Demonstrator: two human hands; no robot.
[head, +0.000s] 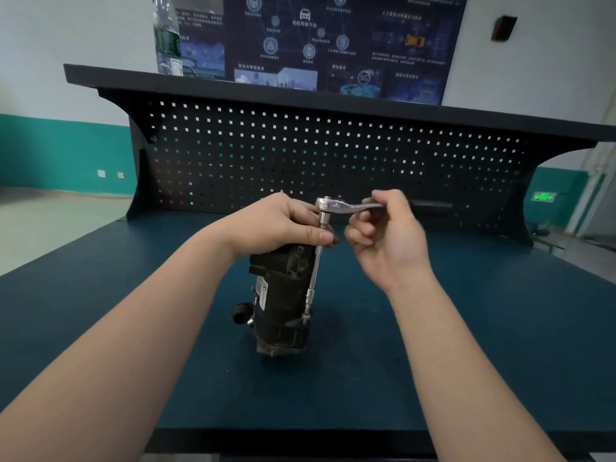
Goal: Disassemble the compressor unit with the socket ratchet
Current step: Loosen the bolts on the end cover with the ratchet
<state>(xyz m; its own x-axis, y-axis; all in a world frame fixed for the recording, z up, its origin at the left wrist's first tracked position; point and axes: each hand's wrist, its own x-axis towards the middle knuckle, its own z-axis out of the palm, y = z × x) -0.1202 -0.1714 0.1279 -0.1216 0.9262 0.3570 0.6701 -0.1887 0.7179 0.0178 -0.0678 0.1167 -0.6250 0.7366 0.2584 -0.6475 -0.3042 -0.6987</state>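
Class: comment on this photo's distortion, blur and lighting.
Head view: wide-angle lens bows the black pegboard shelf; the right hand and chrome socket ratchet are slightly motion-blurred; the wall poster reads soft; even, dim lighting leaves the upright black compressor unit dark.

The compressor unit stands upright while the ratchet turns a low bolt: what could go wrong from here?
1. The compressor unit stands on its narrow end; only the left hand steadies its top, so a hard pull could tip it.
2. The long extension bar leans slightly, so the socket may slip off the bolt.
3. The right hand holds the ratchet handle loosely in its fingers; it may slip.
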